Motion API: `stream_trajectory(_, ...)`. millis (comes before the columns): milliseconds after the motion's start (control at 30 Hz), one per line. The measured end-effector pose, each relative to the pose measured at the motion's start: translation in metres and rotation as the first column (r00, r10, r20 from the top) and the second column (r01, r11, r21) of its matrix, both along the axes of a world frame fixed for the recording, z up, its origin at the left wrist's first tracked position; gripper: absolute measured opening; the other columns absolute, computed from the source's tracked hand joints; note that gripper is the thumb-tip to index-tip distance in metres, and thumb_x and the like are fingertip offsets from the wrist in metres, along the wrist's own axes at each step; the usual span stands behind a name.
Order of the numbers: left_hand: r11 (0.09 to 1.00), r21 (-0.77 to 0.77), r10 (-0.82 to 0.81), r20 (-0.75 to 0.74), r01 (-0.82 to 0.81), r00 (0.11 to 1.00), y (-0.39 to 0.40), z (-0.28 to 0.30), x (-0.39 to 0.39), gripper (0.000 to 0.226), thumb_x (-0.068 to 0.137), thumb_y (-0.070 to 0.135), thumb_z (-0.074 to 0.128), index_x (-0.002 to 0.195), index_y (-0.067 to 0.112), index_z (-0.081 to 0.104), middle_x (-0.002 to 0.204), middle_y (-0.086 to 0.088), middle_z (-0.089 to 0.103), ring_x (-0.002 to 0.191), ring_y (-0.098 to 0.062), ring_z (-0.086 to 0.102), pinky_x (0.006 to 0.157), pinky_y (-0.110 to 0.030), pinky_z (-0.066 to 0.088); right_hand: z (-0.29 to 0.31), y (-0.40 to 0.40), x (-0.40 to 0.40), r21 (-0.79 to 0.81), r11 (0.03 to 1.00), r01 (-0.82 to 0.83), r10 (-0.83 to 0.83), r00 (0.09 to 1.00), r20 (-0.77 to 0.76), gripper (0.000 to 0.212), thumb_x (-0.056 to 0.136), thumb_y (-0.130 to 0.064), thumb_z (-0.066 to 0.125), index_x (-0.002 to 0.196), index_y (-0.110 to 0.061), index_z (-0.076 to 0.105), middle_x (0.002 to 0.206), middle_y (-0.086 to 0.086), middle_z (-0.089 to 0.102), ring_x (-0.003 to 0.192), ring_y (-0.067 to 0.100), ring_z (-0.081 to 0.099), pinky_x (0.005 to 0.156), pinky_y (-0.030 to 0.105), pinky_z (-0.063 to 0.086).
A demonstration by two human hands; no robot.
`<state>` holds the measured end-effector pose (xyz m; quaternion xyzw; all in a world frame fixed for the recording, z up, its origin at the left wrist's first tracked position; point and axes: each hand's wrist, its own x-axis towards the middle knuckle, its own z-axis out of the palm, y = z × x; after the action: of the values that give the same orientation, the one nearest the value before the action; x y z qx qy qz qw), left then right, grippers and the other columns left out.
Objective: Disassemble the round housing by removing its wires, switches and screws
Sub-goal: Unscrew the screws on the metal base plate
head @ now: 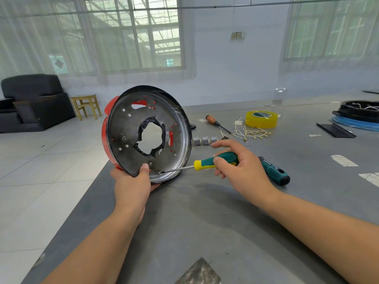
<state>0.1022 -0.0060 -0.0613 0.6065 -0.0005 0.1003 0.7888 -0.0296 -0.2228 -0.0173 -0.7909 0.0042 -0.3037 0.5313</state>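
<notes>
The round housing (127, 128), red outside and grey metal inside with a ragged central hole, stands on edge at the table's left side. My left hand (133, 185) grips its lower rim, thumb on the inner face. My right hand (240, 167) holds a green and yellow screwdriver (205, 163); the tip rests on a screw (160, 172) low in the housing. Removed wires with brass terminals (251, 133), grey switches (205, 140) and small screws (248, 143) lie on the table beyond.
A second green screwdriver (274, 172) lies behind my right hand. An orange-handled screwdriver (216, 123), a yellow tape roll (261, 119) and a black and blue round unit (359, 114) sit farther back on the grey table (205, 222). The table's left edge is near the housing.
</notes>
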Motion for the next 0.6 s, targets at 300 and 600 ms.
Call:
stream_trajectory(300,1.0,-0.001,-0.002,0.003,0.002,1.0,0.0,0.001,-0.001,0.037,0.102,0.011,0.069,0.124,0.025,0.042,0.118,0.011,0.06,0.103,-0.015,0.071,0.069,-0.034,0.066,-0.002,-0.007,0.005,0.109,0.994,0.025,-0.022,0.999,-0.024,0.026,0.089,-0.007,0.067,0.09,-0.032,0.071,0.09,-0.002,0.073,0.08,0.02,0.074,0.076,0.03,0.063)
stream_trajectory(600,1.0,-0.022,-0.006,-0.014,0.006,1.0,0.0,0.001,-0.002,0.04,0.102,0.011,0.068,0.131,0.021,0.042,0.125,0.002,0.064,0.102,-0.013,0.072,0.079,-0.042,0.067,0.005,-0.022,0.009,0.247,0.957,0.152,-0.19,0.972,0.14,0.021,0.097,-0.01,0.064,0.096,-0.031,0.065,0.088,-0.013,0.069,0.08,0.016,0.07,0.075,0.028,0.058)
